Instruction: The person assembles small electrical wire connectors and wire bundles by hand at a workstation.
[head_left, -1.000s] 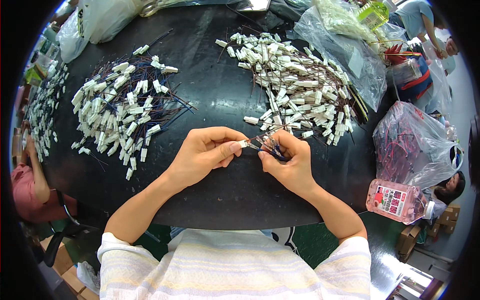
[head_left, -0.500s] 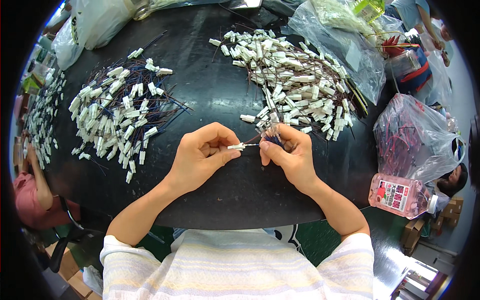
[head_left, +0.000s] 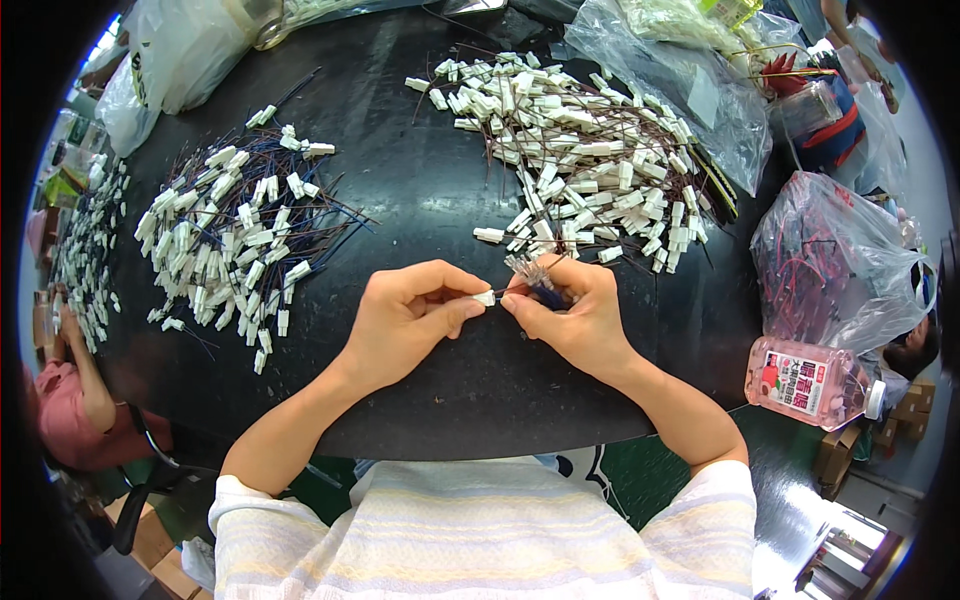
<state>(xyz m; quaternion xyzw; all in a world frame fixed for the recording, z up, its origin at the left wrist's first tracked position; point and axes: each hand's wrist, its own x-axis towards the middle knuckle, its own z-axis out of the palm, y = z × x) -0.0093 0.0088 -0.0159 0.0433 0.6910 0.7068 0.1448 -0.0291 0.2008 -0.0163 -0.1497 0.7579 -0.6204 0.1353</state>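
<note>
My left hand pinches a white plug, my right hand holds blue wires (I seem to be poking one in), and a straight push looks needed.

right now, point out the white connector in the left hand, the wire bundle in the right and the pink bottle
White connector [head_left: 485,298], head view, on its housing
Wire bundle [head_left: 549,296], head view, on its blue wires
Pink bottle [head_left: 801,384], head view, on its label
</note>
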